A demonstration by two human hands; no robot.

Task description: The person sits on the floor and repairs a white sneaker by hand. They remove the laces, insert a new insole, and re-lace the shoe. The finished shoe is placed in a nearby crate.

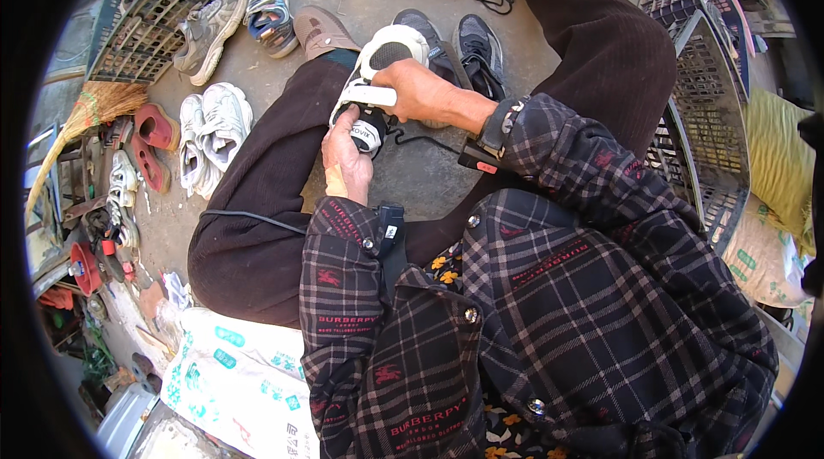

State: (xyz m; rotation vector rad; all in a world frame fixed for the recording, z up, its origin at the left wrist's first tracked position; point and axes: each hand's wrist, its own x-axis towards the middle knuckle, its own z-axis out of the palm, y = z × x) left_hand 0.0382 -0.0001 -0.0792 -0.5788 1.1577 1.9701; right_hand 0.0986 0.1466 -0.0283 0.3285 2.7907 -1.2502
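Observation:
Between my knees I hold a white and black sneaker, its pale rounded end pointing away from me. My left hand is closed on its near side, thumb pressed along the dark lettered part. My right hand reaches across from the right, its fingers curled over the sneaker's middle and partly hidden. By those fingers a white bar-shaped piece lies across the sneaker; whether it is a tool or part of the shoe I cannot tell. A dark lace trails to the right.
Dark sneakers stand just beyond. To the left are white sneakers, red slip-ons, a straw broom and a black crate. More crates stand at right. A white printed sack lies at lower left.

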